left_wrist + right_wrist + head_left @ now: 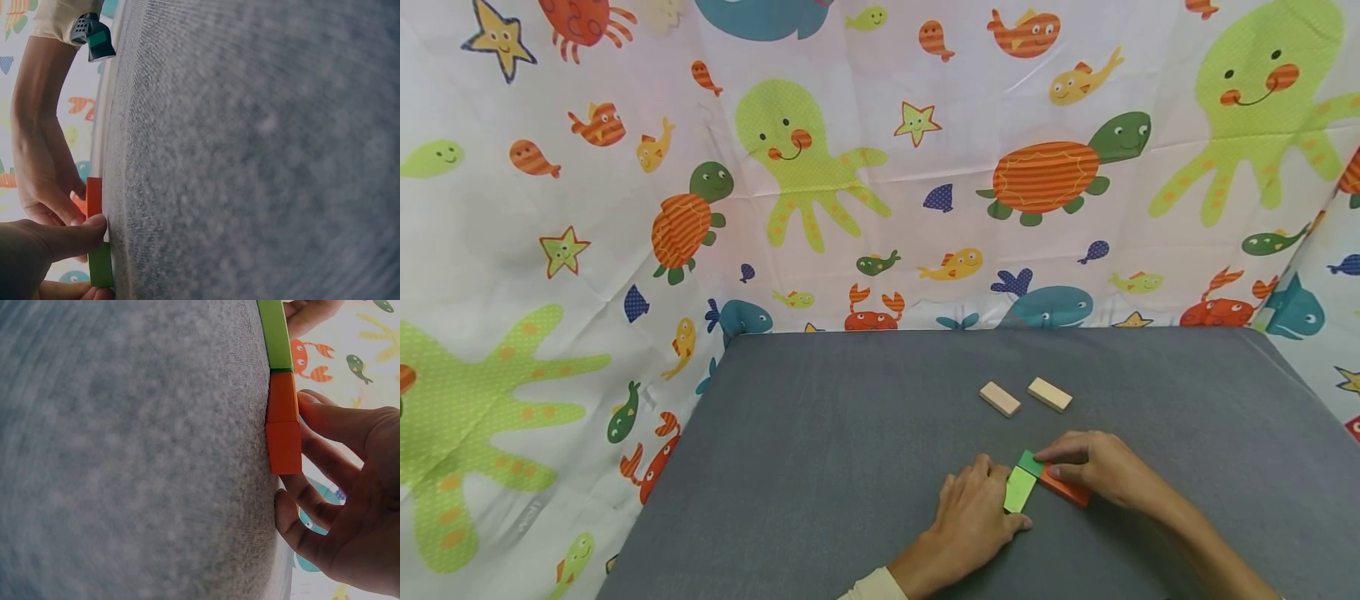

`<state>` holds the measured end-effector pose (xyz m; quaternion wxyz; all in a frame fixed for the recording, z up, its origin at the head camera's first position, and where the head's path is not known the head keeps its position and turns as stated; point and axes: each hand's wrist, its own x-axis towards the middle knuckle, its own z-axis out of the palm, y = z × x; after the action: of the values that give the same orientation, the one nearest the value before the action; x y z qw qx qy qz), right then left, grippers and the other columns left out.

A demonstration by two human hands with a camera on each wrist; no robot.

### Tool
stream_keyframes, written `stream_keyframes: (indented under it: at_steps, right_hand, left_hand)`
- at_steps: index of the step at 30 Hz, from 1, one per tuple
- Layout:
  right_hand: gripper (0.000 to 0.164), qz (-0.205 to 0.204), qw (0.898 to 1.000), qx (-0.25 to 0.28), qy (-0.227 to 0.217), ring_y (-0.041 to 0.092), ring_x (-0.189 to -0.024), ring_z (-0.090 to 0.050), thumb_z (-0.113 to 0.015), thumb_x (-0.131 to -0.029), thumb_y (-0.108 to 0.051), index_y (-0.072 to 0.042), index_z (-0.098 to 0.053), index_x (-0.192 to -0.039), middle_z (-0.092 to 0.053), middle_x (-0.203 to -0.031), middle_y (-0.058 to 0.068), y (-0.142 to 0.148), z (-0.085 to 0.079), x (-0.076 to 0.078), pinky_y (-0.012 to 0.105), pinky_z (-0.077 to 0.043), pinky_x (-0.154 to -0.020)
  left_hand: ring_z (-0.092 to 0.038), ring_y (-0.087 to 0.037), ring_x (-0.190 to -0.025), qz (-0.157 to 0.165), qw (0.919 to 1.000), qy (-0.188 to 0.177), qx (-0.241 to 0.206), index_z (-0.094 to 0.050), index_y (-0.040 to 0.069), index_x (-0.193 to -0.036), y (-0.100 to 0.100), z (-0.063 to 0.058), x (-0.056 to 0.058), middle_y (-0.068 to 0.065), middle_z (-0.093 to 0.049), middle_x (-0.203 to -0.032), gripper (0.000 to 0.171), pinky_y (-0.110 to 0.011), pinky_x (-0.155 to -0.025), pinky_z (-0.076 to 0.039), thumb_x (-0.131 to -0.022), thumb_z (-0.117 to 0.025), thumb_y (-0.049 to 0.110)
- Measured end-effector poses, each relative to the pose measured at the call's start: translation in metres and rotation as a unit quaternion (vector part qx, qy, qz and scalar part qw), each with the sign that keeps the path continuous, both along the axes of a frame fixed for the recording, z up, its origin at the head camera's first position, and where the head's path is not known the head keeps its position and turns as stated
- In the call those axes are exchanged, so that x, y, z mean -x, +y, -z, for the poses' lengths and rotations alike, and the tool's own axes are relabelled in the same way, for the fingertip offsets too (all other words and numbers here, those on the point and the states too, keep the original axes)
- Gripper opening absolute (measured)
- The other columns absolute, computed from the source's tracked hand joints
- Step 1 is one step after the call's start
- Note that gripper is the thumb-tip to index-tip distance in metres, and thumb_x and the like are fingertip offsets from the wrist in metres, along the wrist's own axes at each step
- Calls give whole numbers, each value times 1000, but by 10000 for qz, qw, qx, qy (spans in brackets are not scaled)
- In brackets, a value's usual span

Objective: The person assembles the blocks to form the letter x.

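Observation:
On the grey tabletop, a light green block (1020, 492), a darker green block (1028, 461) and an orange-red block (1067, 488) lie touching one another. My left hand (972, 510) pinches the light green block; the left wrist view shows its thumb and fingers at opposite ends of that green block (100, 265). From the right, my right hand (1108, 468) holds the orange-red block near the end that meets the greens. Its index fingertip is beside the darker green block. In the right wrist view, the thumb rests against the orange-red block (284, 447); the far fingers are partly hidden.
Two plain wooden blocks, a left one (1000, 399) and a right one (1050, 394), lie apart from each other beyond the hands. Behind the grey table (820, 450) hangs a white cloth (850, 67) printed with sea animals, which also runs along the left side.

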<state>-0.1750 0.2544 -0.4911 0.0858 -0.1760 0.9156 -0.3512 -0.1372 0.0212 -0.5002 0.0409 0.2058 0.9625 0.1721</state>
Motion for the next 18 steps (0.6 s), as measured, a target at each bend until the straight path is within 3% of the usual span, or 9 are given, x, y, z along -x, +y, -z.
stream_keyframes:
  at_steps: [13, 18]
  right_hand:
    - [19, 50, 10000, 33, -66, 24, -106, -69, -82, -92, -17, -22, -85, -110, -77, -112, -2, -1, 0, -1, 43, -56, -87]
    - [19, 34, 10000, 56, -60, 25, -107, -69, -82, -92, -18, -21, -85, -110, -77, -112, -2, 0, 1, -1, 50, -56, -89]
  left_hand:
    - [-54, -3, -86, 41, 10000, -33, -17, -70, 19, -136, 0, 1, 1, 7, -63, -114, 63, -27, -68, -34, -85, -87, 52]
    - [-54, -3, -86, 65, 10000, 1, 54, -69, 19, -136, 0, 1, 1, 7, -63, -114, 64, -27, -68, -34, -85, -86, 54]
